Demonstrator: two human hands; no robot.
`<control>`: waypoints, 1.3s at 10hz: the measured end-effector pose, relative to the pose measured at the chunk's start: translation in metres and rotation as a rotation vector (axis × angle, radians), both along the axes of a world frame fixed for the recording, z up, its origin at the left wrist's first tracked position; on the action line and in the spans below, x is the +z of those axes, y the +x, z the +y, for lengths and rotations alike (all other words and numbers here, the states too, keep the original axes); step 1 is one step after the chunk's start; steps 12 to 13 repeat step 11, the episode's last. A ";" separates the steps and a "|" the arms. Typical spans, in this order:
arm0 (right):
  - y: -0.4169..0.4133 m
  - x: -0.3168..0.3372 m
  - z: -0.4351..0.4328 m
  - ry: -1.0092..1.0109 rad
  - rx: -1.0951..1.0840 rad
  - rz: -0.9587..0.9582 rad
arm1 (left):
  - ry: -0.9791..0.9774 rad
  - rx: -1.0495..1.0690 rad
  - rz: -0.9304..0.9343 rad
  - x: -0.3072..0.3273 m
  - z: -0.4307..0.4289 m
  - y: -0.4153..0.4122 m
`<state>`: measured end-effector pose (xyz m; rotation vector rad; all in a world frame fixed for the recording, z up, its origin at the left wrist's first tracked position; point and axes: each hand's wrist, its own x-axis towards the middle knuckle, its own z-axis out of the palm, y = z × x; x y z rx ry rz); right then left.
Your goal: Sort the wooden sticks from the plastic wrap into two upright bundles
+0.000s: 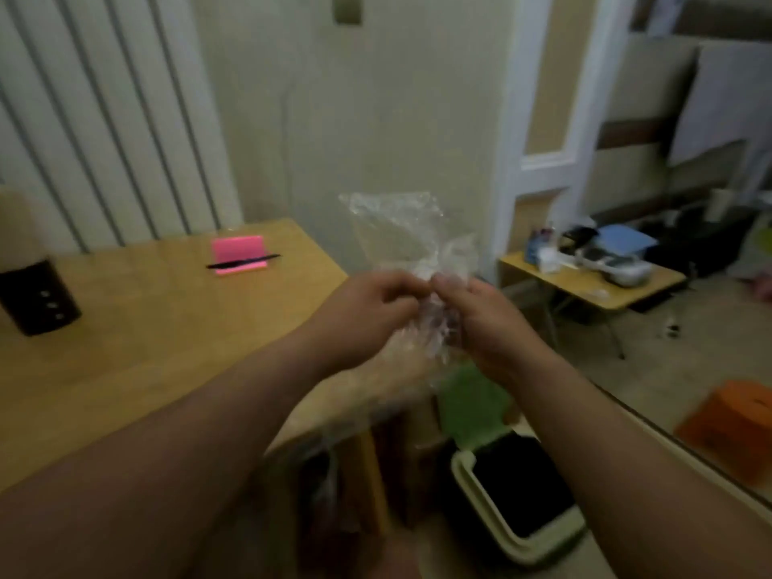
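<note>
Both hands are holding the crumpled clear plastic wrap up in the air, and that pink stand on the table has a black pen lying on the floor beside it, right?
Not quite. In the head view the black pen lies across the pink stand, on the table, not the floor. Left hand and right hand do hold the plastic wrap.

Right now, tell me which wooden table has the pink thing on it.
The near table, left of the hands holding the plastic wrap. Its pink stand carries a black pen; the far table holds blurred clutter.

A single wide-angle view looks from the person's head, forward and down past the right edge of the table [138, 328]. It sits close above both forearms, with the wall ahead. The floor and a bin [518, 499] lie below, blurred.
</note>
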<state>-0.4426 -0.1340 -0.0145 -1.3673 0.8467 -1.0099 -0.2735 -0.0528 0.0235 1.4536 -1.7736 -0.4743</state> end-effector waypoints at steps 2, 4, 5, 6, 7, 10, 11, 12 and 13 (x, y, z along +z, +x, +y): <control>-0.142 -0.036 0.007 -0.347 -0.038 0.590 | -0.022 -0.142 -0.441 -0.028 -0.038 -0.094; -0.192 -0.104 -0.003 -0.240 -0.268 0.470 | 0.281 -0.282 -0.387 -0.124 -0.078 -0.171; -0.205 -0.141 -0.004 -0.165 -0.149 0.539 | 0.322 -0.283 -0.308 -0.166 -0.094 -0.171; -0.201 -0.191 -0.020 -0.241 -0.230 0.664 | 0.301 -0.300 -0.322 -0.196 -0.104 -0.168; -0.183 -0.239 -0.046 -0.444 -0.541 0.896 | 0.312 -0.184 -0.318 -0.211 -0.104 -0.160; -0.161 -0.347 -0.093 0.002 -0.046 1.377 | 0.443 -0.043 -0.266 -0.231 -0.088 -0.096; -0.166 -0.318 -0.091 -0.074 -0.147 1.332 | 0.417 -0.006 -0.241 -0.223 -0.085 -0.090; -0.166 -0.318 -0.091 -0.074 -0.147 1.332 | 0.417 -0.006 -0.241 -0.223 -0.085 -0.090; -0.166 -0.318 -0.091 -0.074 -0.147 1.332 | 0.417 -0.006 -0.241 -0.223 -0.085 -0.090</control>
